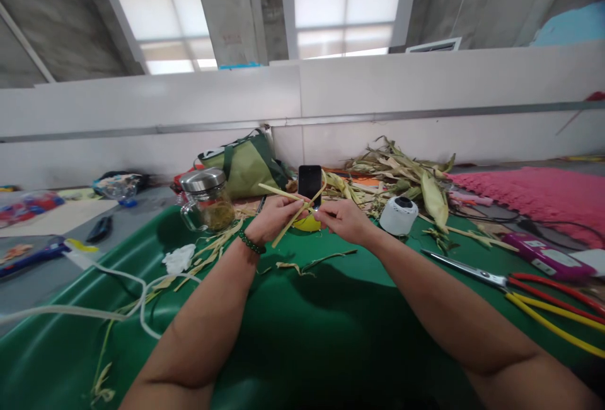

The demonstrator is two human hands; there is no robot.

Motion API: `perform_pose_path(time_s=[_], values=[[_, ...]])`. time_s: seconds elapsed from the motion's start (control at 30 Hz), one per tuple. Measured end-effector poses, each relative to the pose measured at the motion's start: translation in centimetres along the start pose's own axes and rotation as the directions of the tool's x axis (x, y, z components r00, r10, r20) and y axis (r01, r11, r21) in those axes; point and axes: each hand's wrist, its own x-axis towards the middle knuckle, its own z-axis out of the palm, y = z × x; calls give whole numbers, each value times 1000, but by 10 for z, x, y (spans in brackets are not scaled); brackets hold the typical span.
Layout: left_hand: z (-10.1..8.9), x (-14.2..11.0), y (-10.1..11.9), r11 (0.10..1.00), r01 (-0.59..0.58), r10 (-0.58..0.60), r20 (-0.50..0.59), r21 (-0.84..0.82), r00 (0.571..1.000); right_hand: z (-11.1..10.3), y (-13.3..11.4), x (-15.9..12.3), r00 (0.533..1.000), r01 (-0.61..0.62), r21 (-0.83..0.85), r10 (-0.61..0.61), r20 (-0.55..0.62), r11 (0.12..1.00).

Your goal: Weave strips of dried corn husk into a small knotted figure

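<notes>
Pale yellow-green corn husk strips (287,228) cross each other between my two hands, above the green table cover. My left hand (273,216), with a dark beaded bracelet at the wrist, pinches the strips near where they cross. The fingers of my right hand (345,218) are closed at the strips' right side, by a strip that curves upward. Just behind the hands stands a dark-screened phone (310,182). A yellow object (307,223) lies beneath the strips, partly hidden by them. Loose husk scraps (295,267) rest on the cover just in front of my hands.
At right are a white thread cone (398,216), a heap of corn husks (411,170), scissors (472,269) with red and yellow handles and a purple device (543,254). At left stand a glass jar (208,202), a green bag (253,167) and a white cable (142,296).
</notes>
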Motion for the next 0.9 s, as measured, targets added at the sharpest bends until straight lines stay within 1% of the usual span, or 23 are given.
perform_pose_path(time_s=[0.03, 0.07, 0.1, 0.17, 0.23, 0.33, 0.4, 0.47, 0.5, 0.57, 0.6, 0.63, 0.67, 0.73, 0.77, 0.8, 0.83, 0.9], values=[[0, 0, 0, 999, 18, -17, 18, -46, 1000, 1, 0, 0, 1000, -7, -3, 7, -10, 1000], [0, 0, -1, 998, 16, -14, 32, -57, 999, 3, 0, 0, 1000, -15, -10, 15, -11, 1000], [1, 0, -1, 1000, -4, 5, 40, -27, 999, 4, 0, -1, 1000, -22, -20, 22, -9, 1000], [3, 1, -3, 992, -81, 78, 31, 101, 996, 6, 0, -1, 1000, -26, -48, 25, -14, 999], [7, 2, -6, 948, -182, 186, 10, 260, 982, 8, 0, -2, 999, -8, -91, 5, -33, 996], [9, 3, -8, 842, -327, 358, 9, 430, 934, 8, -1, -3, 998, 32, -148, -40, -53, 988], [8, 3, -8, 790, -378, 419, 25, 483, 908, 8, -2, -4, 998, 44, -135, -51, -45, 990], [5, 2, -7, 796, -377, 412, 32, 473, 911, 7, -3, -4, 998, 37, -91, -41, -38, 995], [2, 2, -7, 826, -354, 382, 26, 438, 924, 7, -3, -3, 999, 28, -67, -30, -30, 997], [-2, 3, -8, 906, -271, 286, 2, 325, 958, 7, 0, -2, 1000, 4, -35, -4, 0, 999], [-3, 4, -8, 937, -223, 234, -7, 268, 972, 6, 1, -1, 1000, -6, -45, 6, 4, 999], [-4, 5, -9, 956, -183, 192, -15, 229, 981, 6, 3, -1, 1000, -12, -77, 11, -19, 997], [-4, 5, -10, 962, -165, 173, -22, 218, 985, 6, 5, 0, 997, -15, -125, 6, -72, 992], [-2, 6, -13, 938, -197, 212, -24, 287, 977, 4, 6, -1, 975, -5, -210, -42, -219, 978], [0, 6, -14, 910, -229, 249, -13, 344, 968, 4, 5, -2, 959, 12, -221, -74, -273, 975], [2, 7, -16, 877, -260, 279, 12, 403, 960, 4, 4, -3, 949, 45, -209, -107, -296, 977], [5, 7, -19, 843, -285, 299, 43, 457, 953, 4, 2, -4, 948, 94, -181, -144, -285, 979], [12, 8, -24, 790, -309, 300, 105, 530, 948, 6, -1, -6, 951, 211, -121, -232, -205, 970]])
